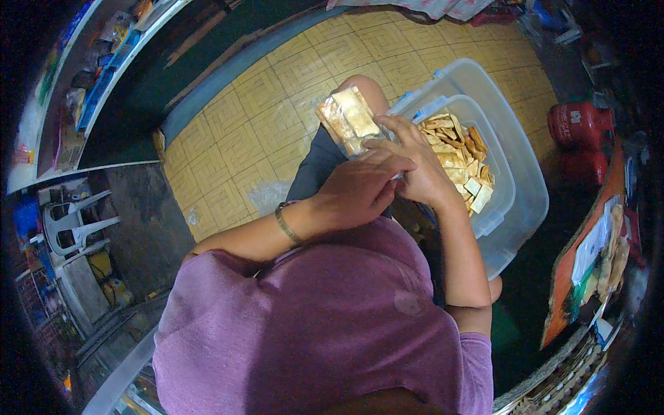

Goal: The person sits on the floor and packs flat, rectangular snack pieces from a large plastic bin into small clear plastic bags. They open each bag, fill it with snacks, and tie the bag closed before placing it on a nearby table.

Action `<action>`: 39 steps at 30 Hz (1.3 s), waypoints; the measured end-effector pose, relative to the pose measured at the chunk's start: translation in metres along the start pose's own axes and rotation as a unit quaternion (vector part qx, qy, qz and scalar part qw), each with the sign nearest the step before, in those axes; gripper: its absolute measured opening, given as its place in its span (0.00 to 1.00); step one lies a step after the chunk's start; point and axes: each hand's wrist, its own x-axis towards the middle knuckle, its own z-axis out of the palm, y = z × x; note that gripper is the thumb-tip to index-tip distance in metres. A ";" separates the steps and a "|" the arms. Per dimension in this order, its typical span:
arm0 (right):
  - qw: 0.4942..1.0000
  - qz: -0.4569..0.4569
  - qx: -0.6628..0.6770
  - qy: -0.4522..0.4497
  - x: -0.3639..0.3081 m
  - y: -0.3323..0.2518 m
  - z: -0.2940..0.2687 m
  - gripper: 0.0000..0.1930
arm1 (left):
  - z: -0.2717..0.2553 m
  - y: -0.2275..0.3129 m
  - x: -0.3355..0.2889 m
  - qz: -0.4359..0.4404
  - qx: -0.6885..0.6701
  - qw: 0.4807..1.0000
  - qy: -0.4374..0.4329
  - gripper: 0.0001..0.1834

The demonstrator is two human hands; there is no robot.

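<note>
A clear plastic bag (348, 116) packed with flat, pale golden-brown pieces lies over my raised knee. My right hand (416, 158) is closed at the bag's near end. Crossing in front of it, my left hand (361, 185), with a bracelet at its wrist, has its fingers bent together at the same end. A bit of clear plastic shows between the two hands; the fingertips partly hide each other. Just right of my right hand, many similar loose flat pieces (451, 162) fill part of a translucent plastic tub (529, 181). I cannot tell exactly what food they are.
Crumpled clear plastic (270, 197) lies on the yellow patterned floor (238, 131) to the left. Red gas cylinders (579, 126) stand beyond the tub at the right. A white plastic chair (72, 225) is at far left, below shelves (104, 76). An orange-edged board (577, 266) borders the right.
</note>
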 end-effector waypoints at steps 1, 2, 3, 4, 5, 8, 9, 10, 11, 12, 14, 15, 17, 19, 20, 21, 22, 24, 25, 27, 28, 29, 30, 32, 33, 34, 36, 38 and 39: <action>1.000 0.007 -0.024 -0.019 0.000 0.000 0.000 0.39 | 0.000 -0.001 0.000 0.002 -0.008 1.000 0.004 0.23; 1.000 -0.002 -0.021 -0.003 -0.001 0.001 0.001 0.40 | 0.001 -0.002 0.000 0.003 -0.015 1.000 0.008 0.24; 1.000 -0.002 -0.022 0.008 -0.002 0.001 0.001 0.40 | 0.001 -0.002 0.001 0.002 -0.005 1.000 0.004 0.24; 1.000 -0.003 -0.023 0.019 -0.003 0.001 0.002 0.40 | 0.002 -0.003 0.001 0.001 0.006 1.000 0.001 0.24; 0.999 0.018 -0.009 0.032 -0.003 0.001 0.002 0.38 | 0.002 -0.003 0.001 -0.006 0.019 1.000 -0.009 0.24; 0.996 0.060 0.028 0.057 -0.004 0.000 0.004 0.35 | 0.002 -0.003 0.003 -0.064 0.011 0.998 -0.006 0.25; 0.996 0.061 0.038 0.058 -0.004 -0.001 0.005 0.34 | 0.003 -0.003 0.003 -0.042 0.018 0.999 0.017 0.25; 0.994 0.074 0.050 0.057 -0.004 -0.001 0.006 0.34 | 0.003 -0.003 0.004 -0.020 0.024 0.999 0.039 0.25; 0.996 0.062 0.040 0.056 -0.003 -0.002 0.006 0.34 | 0.003 -0.003 0.004 -0.002 0.031 0.998 0.057 0.26; 0.996 0.061 0.032 0.054 -0.003 -0.002 0.007 0.35 | 0.003 -0.003 0.004 0.003 0.024 0.998 0.059 0.26; 0.996 0.058 0.007 0.060 -0.002 -0.003 0.007 0.34 | 0.003 -0.005 0.002 0.005 0.007 0.998 0.054 0.26; 0.996 0.056 -0.010 0.068 -0.001 -0.003 0.008 0.34 | 0.003 -0.005 0.001 0.004 0.014 0.999 0.043 0.26; 0.993 0.071 -0.001 0.092 -0.001 -0.003 0.009 0.33 | 0.002 -0.007 -0.002 0.004 0.023 0.999 0.024 0.25; 0.985 0.105 0.053 0.125 0.001 -0.003 0.013 0.32 | 0.002 -0.009 -0.003 -0.007 0.045 0.997 0.061 0.24; 0.983 0.104 0.058 0.137 0.002 -0.003 0.015 0.31 | 0.002 -0.010 -0.004 -0.013 0.055 0.995 0.081 0.23; 0.982 0.103 0.064 0.148 0.003 -0.002 0.017 0.29 | 0.002 -0.010 -0.006 -0.045 0.057 0.994 0.083 0.23; 0.981 0.100 0.062 0.156 0.004 -0.002 0.018 0.27 | 0.002 -0.009 -0.009 -0.077 0.059 0.992 0.085 0.23; 0.975 0.123 0.088 0.164 0.005 0.001 0.020 0.26 | 0.002 -0.009 -0.012 -0.126 0.050 0.985 0.103 0.22; 0.972 0.134 0.094 0.171 0.005 0.002 0.020 0.25 | 0.002 -0.010 -0.013 -0.143 0.039 0.982 0.121 0.22; 0.972 0.107 0.106 0.179 0.006 0.004 0.021 0.24 | 0.006 -0.012 -0.014 -0.159 0.010 0.975 0.156 0.22; 0.973 0.089 0.109 0.183 0.006 0.005 0.021 0.23 | 0.010 -0.014 -0.014 -0.158 -0.008 0.972 0.174 0.22; 0.975 0.082 0.097 0.185 0.006 0.006 0.021 0.23 | 0.013 -0.016 -0.013 -0.154 -0.028 0.969 0.190 0.22; 0.977 0.070 0.084 0.185 0.006 0.006 0.022 0.22 | 0.014 -0.020 -0.013 -0.163 -0.048 0.967 0.190 0.19; 0.980 0.058 0.050 0.186 0.006 0.004 0.022 0.22 | 0.013 -0.028 -0.012 -0.174 -0.098 0.962 0.188 0.15; 0.980 0.059 0.026 0.187 0.006 0.003 0.023 0.23 | 0.011 -0.032 -0.013 -0.182 -0.122 0.957 0.190 0.13; 0.980 0.059 0.003 0.189 0.006 0.002 0.023 0.23 | 0.010 -0.035 -0.013 -0.186 -0.153 0.951 0.194 0.11; 0.981 0.050 -0.024 0.188 0.007 -0.001 0.023 0.24 | 0.008 -0.037 -0.016 -0.205 -0.188 0.940 0.197 0.09; 0.980 0.038 -0.048 0.187 0.009 -0.003 0.023 0.23 | 0.006 -0.035 -0.020 -0.233 -0.196 0.932 0.198 0.07; 0.980 0.032 -0.060 0.187 0.010 -0.004 0.023 0.22 | 0.006 -0.034 -0.021 -0.232 -0.203 0.929 0.205 0.07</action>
